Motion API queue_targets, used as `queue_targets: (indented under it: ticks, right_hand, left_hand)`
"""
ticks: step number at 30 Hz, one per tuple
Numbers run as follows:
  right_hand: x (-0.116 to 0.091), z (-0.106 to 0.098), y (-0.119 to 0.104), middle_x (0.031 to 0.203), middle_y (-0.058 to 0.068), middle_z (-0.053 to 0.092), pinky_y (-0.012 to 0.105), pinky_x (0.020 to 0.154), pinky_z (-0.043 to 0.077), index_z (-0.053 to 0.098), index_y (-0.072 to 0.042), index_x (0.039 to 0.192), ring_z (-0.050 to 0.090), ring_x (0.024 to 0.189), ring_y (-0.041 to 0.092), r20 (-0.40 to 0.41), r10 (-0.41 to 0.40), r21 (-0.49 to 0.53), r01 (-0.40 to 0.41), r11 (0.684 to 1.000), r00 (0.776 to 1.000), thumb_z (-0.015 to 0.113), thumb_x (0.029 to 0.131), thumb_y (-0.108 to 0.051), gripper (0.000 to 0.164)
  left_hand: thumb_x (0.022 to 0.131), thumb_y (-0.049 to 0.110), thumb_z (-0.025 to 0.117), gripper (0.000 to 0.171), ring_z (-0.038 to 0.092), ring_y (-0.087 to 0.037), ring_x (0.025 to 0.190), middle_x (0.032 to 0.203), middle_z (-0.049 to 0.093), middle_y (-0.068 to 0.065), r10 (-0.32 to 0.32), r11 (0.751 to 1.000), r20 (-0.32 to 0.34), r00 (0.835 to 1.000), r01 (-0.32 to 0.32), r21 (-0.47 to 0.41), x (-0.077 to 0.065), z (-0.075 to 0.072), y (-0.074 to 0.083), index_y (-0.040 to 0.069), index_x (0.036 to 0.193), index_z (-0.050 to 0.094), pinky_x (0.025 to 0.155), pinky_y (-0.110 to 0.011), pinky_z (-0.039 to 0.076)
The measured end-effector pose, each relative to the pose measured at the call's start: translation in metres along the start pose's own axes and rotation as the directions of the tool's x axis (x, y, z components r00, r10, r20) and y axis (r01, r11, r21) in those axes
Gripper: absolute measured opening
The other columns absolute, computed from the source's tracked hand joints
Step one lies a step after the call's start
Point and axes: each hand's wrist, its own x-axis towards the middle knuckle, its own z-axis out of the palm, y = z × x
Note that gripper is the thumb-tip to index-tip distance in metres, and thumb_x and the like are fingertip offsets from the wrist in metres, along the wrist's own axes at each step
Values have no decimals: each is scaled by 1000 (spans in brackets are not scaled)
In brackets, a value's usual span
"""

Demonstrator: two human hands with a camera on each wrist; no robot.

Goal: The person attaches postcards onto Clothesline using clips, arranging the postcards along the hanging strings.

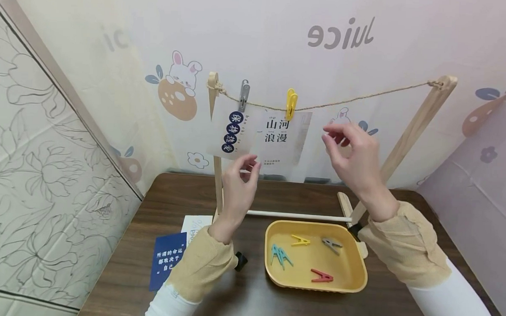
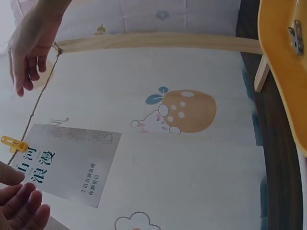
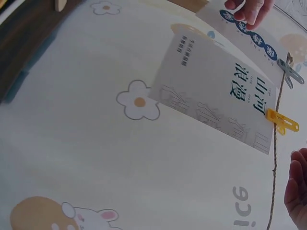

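Two cards hang from a twine line (image 1: 334,105). A grey clothespin (image 1: 244,96) fastens the card with blue circles (image 1: 245,134), and a yellow clothespin (image 1: 291,105) the card with large dark characters (image 1: 282,149). My left hand (image 1: 240,188), fingers loosely bent, is just in front of the cards' lower part, with nothing in its grasp. To the right of the second card, my right hand (image 1: 355,159) is raised below the line, thumb and fingers loosely curved and holding nothing. In the left wrist view, the yellow clothespin (image 2: 14,143) sits at the card's top edge.
A wooden frame (image 1: 417,126) carries the line at both ends. On the table (image 1: 248,288) stands a yellow basin (image 1: 315,283) with several clothespins inside. A blue card (image 1: 165,262) and a white card (image 1: 196,223) lie at the left, partly behind my left sleeve.
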Motion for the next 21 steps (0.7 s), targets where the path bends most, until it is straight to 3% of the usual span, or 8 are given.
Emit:
queue_targets:
  ticks: [5, 12, 16, 21]
  right_hand:
    - [-21, -2, 4, 78, 10, 60, 21, 60, 36, 63, 3, 92, 49, 68, 15, 26, -20, -4, 20, 1000, 999, 63, 78, 1, 14]
    - [-47, -5, 10, 75, 7, 59, 23, 59, 37, 63, 2, 90, 49, 66, 13, 98, -32, -34, 36, 999, 995, 64, 75, 3, 15]
    - [-63, -7, 12, 75, 4, 57, 20, 58, 37, 62, 0, 89, 48, 66, 11, 144, -30, -41, 36, 998, 989, 66, 73, 3, 17]
    - [-86, -9, 15, 76, 2, 56, 20, 59, 39, 61, -1, 89, 49, 68, 11, 232, 9, -90, 12, 996, 973, 69, 72, 0, 20]
  left_hand:
    - [81, 2, 61, 12, 56, -13, 63, 77, 61, -8, -4, 999, 42, 999, 3, 40, -14, -2, 0, -1, 93, 62, 55, -23, 47]
    - [82, 5, 61, 12, 54, -10, 62, 77, 59, -4, -41, 996, 156, 987, 28, 86, -35, -1, -3, 0, 93, 61, 53, -20, 45]
    - [81, 6, 63, 13, 55, -11, 66, 79, 58, -4, -94, 989, 223, 970, 65, 135, -47, -2, -4, 1, 94, 60, 54, -21, 46]
    - [81, 8, 64, 17, 55, -15, 72, 84, 57, -6, -179, 974, 313, 933, 123, 191, -62, -2, -7, 2, 95, 59, 56, -22, 47]
